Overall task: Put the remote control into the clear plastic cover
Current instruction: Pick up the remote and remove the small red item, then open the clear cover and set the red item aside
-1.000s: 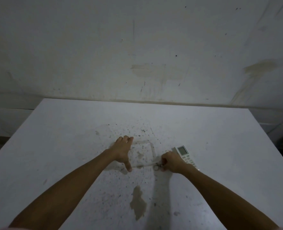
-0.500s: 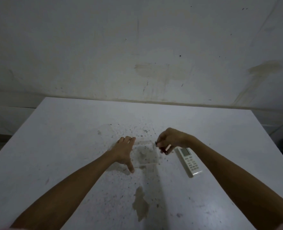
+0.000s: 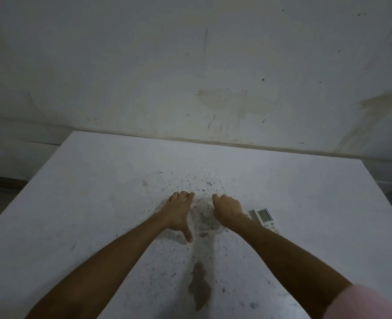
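Both hands are down on the white worktop (image 3: 98,203) with the clear plastic cover (image 3: 205,218) lying flat between them. Left hand (image 3: 178,212) sits palm-down just left of the cover, fingers (image 3: 182,197) stretched forward and close together, thumb (image 3: 188,234) splayed back toward the person along the cover's left edge; it looks to be touching or pressing that edge, not gripping anything. Right hand (image 3: 228,209) is curled into a loose fist over the cover's right side, knuckles up; fingertips are hidden under the hand, so I cannot tell whether it is pinching the cover's edge or only resting on it. The cover is hard to read: only its faint outline and near edge show, and the worktop's specks are visible through it. The remote control (image 3: 265,218) lies on the worktop just right of the right hand and wrist, apart from the cover, screen end pointing away from the person, button end partly hidden behind the right forearm. Neither hand is touching the remote. A brownish stain (image 3: 199,286) sits on the worktop nearer the person than the hands, between the forearms. A pink sleeve (image 3: 365,302) shows on the right arm at the frame's lower corner.
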